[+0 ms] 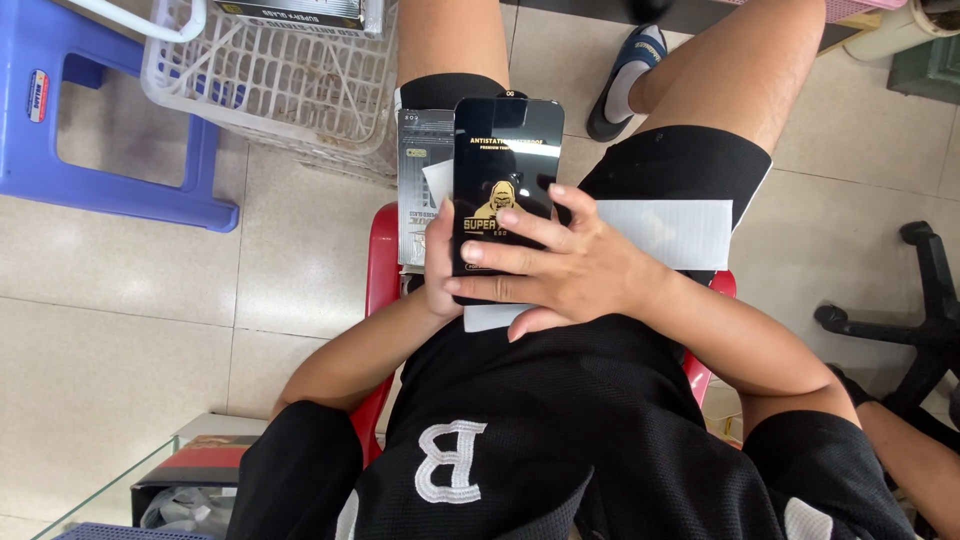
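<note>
Overhead, both hands' grip (540,265) clamped on black screen protector (505,150), its top edge free

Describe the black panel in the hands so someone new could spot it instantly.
Start at the red chair where the person sits. Above the lap, the right hand spreads over a glossy black panel, with the left hand behind. Its gold emblem distinguishes it from the grey packet.

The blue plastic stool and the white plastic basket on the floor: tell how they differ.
The blue plastic stool is solid-walled, with a square opening in its seat; the white plastic basket is an open lattice. The stool looks empty; the basket holds a flat box. Both stand on the tiled floor.
</note>
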